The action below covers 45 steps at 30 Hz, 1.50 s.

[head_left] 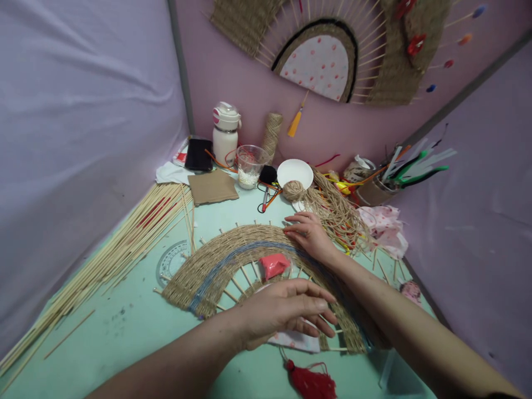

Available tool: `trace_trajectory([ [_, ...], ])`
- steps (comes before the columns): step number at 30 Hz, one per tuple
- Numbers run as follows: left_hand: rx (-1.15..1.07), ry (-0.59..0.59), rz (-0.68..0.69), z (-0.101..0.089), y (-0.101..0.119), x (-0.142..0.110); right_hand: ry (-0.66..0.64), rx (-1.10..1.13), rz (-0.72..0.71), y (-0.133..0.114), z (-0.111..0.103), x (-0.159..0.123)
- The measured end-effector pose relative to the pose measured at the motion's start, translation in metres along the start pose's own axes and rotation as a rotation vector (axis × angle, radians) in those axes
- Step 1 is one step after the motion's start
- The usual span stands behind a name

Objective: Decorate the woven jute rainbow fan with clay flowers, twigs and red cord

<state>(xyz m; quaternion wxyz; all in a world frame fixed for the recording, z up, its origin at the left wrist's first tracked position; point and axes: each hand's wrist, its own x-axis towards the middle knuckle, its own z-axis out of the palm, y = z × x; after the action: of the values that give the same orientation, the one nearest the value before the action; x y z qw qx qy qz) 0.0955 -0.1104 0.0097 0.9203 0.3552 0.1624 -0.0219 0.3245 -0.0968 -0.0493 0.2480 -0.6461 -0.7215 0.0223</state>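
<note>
A woven twine fan (224,249) with a blue band and radiating sticks lies on the table, its stick ends tipped with small whitish knobs. My right hand (310,235) is at the fan's upper edge, its fingertips drawn together around a stick end; what they hold is too small to make out. Above the fan's inner part is my left hand (291,307), fingers apart and holding nothing. It partly covers a white dotted cloth (295,341) at the fan's centre. A packet of pinkish-red material (274,266) rests on the fan. A red tassel (310,379) hangs off its near side.
Many thin sticks (103,249) lie at left, beside a protractor (172,263). Behind the fan are cardboard (213,187), a bottle (225,136), a clear cup (248,172), a twine spool (272,133), a white bowl (295,173) and loose twine (336,208). Another fan (399,61) hangs on the wall.
</note>
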Motion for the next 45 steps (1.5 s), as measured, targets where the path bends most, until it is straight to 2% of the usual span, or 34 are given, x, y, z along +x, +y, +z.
trace_trajectory([
  [6,-0.001,0.000,-0.004,0.000,0.001,0.000,-0.015,0.046,0.028,-0.003,-0.003,-0.003],
  [14,0.006,0.000,-0.003,-0.001,0.000,0.001,0.032,0.094,0.043,-0.007,-0.003,-0.002],
  [29,0.006,0.001,0.018,0.000,0.000,0.000,0.021,-0.039,-0.047,-0.013,-0.012,-0.007],
  [40,0.005,0.000,0.022,0.000,0.000,0.000,-0.015,-0.063,-0.046,-0.011,-0.011,-0.008],
  [45,0.003,0.009,0.018,0.000,0.001,-0.001,-0.024,-0.153,-0.093,-0.013,-0.012,-0.008],
])
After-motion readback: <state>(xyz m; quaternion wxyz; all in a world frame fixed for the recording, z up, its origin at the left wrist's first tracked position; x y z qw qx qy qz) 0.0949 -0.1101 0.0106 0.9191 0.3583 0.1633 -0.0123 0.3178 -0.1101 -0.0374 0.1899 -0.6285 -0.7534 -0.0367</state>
